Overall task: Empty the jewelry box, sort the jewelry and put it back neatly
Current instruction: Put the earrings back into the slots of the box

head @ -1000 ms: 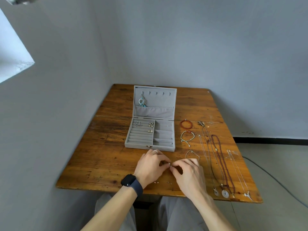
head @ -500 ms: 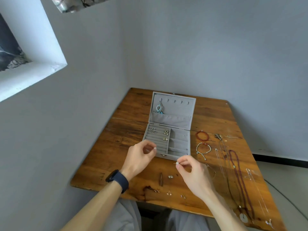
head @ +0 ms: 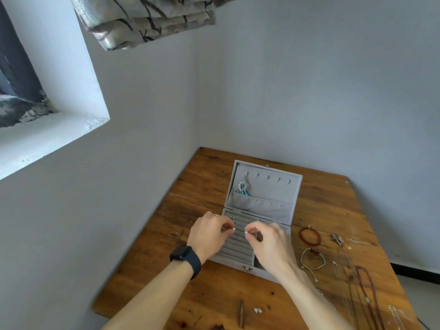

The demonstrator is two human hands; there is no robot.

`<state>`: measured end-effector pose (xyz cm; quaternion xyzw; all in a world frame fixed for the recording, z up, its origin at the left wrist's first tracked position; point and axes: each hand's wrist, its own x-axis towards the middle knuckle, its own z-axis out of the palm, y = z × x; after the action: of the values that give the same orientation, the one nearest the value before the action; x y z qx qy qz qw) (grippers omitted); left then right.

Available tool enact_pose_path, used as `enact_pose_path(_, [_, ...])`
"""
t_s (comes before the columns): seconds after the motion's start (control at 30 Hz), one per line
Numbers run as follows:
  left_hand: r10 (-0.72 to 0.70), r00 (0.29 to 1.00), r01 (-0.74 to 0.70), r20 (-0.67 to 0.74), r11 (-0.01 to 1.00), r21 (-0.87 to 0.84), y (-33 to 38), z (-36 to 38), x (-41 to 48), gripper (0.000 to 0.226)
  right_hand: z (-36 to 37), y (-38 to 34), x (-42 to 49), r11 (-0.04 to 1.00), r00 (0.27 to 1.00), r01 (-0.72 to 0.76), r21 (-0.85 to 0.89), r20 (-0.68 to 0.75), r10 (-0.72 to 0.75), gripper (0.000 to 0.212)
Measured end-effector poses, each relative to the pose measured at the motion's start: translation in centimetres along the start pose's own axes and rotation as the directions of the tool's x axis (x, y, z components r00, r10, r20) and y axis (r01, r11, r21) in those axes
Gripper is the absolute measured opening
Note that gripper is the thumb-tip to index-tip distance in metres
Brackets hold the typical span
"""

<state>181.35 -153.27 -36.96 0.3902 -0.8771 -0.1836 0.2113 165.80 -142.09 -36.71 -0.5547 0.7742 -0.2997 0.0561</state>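
2 bare hands hover over the ring-roll half of an open grey jewelry box (head: 266, 186), which sits low and centre in the frame on a wooden table (head: 195, 189). The left hand (head: 209, 234), with a dark watch (head: 184, 257) on its wrist, has thumb and forefinger curled together, pinching a tiny pale stud (head: 234, 228). The right hand (head: 269, 246) pinches a second pale stud (head: 246, 232) the same way; both pieces are too small to identify further. Inside the raised lid, a silver and turquoise pendant (head: 243, 187) hangs from the leftmost hook. Right of the box lie a red bead bracelet (head: 309, 236), a cord bracelet (head: 312, 259) and several long necklaces (head: 366, 287). A loose earring pair (head: 257, 310) rests near the bottom edge.
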Motion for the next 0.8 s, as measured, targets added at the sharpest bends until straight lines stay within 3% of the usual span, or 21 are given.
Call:
enact_pose_path(0.33, [0.035,0.999,-0.035,0.002,0.995,0.099,-0.7,1.4,1.0,0.024,1.8,-0.3,1.9,0.988,0.999,0.031,-0.152,0.046,-0.024,0.018])
enact_pose_path(0.8, [0.032,0.998,-0.038,0.054,0.993,0.109,-0.4,1.4,1.2,0.025,2.4,-0.6,2.6,0.984,1.0,0.027,-0.174,0.018,-0.024,0.019])
